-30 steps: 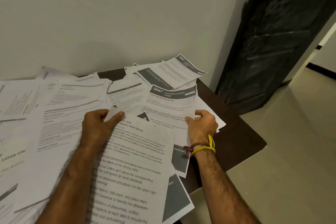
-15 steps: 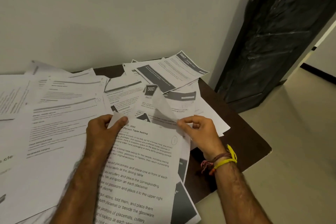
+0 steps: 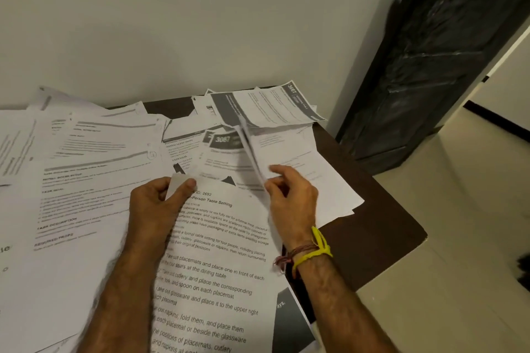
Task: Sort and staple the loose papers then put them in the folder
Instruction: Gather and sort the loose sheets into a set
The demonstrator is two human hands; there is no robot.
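Left hand at frame centre pinches the top corner of the sheet headed "ID: 2692, Person Table Setting"; right hand pinches a blurred, apparently upright sheet.

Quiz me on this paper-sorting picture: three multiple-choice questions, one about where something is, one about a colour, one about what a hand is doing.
1. Where is the door?
A. right of the table
B. left of the table
C. out of view

2. What colour is the brightest wristband?
A. blue
B. yellow
C. white

3. What is the right hand doing?
A. lying flat on the table
B. pinching a lifted sheet
C. turning the doorknob

Answers: 1 A, the dark door stands beyond the table's right edge. 2 B, a yellow band circles the right wrist. 3 B, its fingers hold a sheet that stands edge-up above the pile.
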